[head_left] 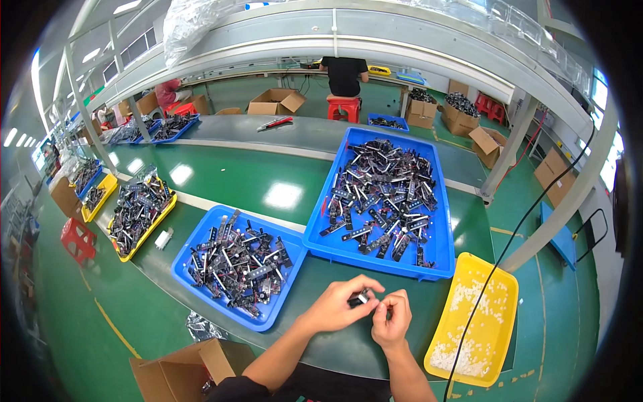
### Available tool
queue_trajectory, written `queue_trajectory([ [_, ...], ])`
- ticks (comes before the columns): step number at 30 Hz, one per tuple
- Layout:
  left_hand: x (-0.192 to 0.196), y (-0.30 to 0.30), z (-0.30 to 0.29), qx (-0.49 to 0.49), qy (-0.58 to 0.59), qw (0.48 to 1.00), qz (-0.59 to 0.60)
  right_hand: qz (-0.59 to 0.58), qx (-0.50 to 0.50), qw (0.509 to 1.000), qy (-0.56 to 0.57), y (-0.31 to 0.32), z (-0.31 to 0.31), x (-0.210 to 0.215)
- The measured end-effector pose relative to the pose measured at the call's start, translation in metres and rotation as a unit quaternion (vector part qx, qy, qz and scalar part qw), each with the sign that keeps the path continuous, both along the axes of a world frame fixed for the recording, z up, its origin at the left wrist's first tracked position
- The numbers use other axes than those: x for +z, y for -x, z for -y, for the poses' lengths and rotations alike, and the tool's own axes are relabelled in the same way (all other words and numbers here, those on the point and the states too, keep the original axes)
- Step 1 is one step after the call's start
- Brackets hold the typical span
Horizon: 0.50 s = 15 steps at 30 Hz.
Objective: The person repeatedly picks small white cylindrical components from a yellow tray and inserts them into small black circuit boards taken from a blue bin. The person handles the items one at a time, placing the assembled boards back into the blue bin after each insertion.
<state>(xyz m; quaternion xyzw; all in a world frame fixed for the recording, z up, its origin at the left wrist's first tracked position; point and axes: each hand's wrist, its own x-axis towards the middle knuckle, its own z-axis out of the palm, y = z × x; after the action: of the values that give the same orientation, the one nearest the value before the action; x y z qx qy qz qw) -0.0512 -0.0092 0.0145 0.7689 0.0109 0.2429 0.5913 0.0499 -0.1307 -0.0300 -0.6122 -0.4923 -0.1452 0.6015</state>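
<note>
My left hand (pixel 333 307) is closed around a small black part with a pale end (pixel 360 299), which looks like the black electronic pieces in the trays. Close beside it, my right hand (pixel 392 320) is pinched, its fingertips almost at the left hand's thumb; anything between them is too small to make out. Both hands are above the near edge of the workbench. Just beyond them stands a large blue tray (pixel 375 253) heaped with black strip-like electronic pieces. A smaller blue tray (pixel 192 285) of similar pieces lies to the left, and a yellow tray (pixel 450 320) with small white bits is at the right.
A black cable (pixel 504 253) hangs across the yellow tray. Another yellow tray (pixel 167 208) of parts sits far left. A red-handled tool (pixel 276 123) lies on the far ledge. An open cardboard box (pixel 161 375) stands below left. A person (pixel 343 77) sits beyond the bench.
</note>
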Motion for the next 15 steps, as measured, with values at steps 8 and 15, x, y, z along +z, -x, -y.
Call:
queue_trajectory([
  [8,0.0,0.072,0.009,0.131,0.097,0.986,-0.019,0.008,0.111,0.989,0.099,0.026,-0.006,0.011],
  [15,0.008,0.141,-0.057,0.527,-0.122,0.829,-0.143,0.075,0.067,0.955,0.28,0.011,0.048,0.054],
])
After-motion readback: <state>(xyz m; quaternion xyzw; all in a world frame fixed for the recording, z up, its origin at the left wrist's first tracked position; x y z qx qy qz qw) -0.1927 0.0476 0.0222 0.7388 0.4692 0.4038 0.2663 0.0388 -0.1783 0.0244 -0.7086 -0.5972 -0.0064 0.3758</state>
